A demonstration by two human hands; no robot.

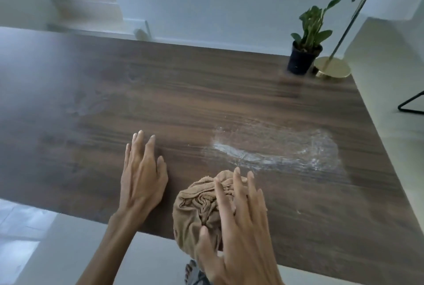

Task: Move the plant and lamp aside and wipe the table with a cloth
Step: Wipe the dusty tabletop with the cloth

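Bunched tan cloth (202,209) under flat, straight-fingered right hand (238,234), near table (229,101) edge

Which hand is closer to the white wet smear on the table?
The right hand. It presses the crumpled tan cloth just below the white wet smear on the dark wooden table. The left hand rests flat farther left.

Your right hand (238,227) covers much of the bunched cloth (197,206), so you can't see its right side, and the wrist runs off the bottom edge. The lamp (333,70) loses its top to the upper edge. The table (68,105) blurs at far left, perhaps from glare.
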